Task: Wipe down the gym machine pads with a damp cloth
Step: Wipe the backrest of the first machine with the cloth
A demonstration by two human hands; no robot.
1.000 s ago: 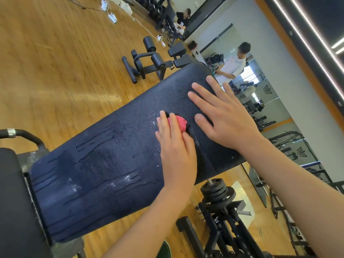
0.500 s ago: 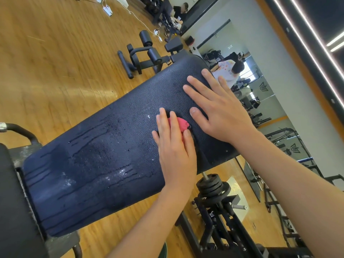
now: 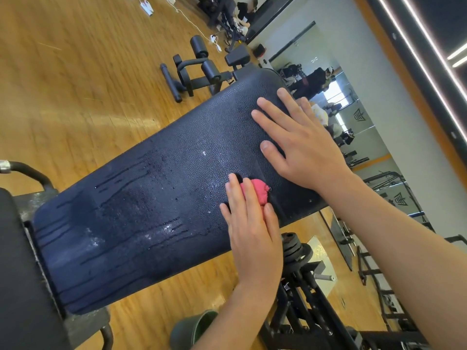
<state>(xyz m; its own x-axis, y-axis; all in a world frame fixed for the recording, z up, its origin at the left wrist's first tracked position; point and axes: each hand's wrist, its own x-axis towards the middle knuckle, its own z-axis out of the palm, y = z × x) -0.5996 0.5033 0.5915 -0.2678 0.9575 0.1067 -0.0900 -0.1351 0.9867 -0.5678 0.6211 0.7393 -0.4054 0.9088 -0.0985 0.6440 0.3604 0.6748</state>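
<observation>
The left hand (image 3: 252,231) lies on the bench pad (image 3: 151,210) near its right edge, fingers nearly straight, pressing a bunched pink cloth (image 3: 260,192) that peeps out past the fingertips. The right hand (image 3: 303,150) rests flat and spread on the pad's upper end, holding nothing.

Streaks and beads of water stand across the pad's middle and lower part. Likely risks:
- the small wad covers little, so patches may be missed or water merely smeared
- runoff could drip off the pad's edge onto the wooden floor (image 3: 63,84) and the weight plates (image 3: 293,248) below it
- the bracing palm could slide on wet vinyl

A dark green bucket (image 3: 194,327) sits under the pad's lower edge. No brand shows on the pad; emblems (image 3: 360,114) on the mirror beyond it are unreadable
</observation>
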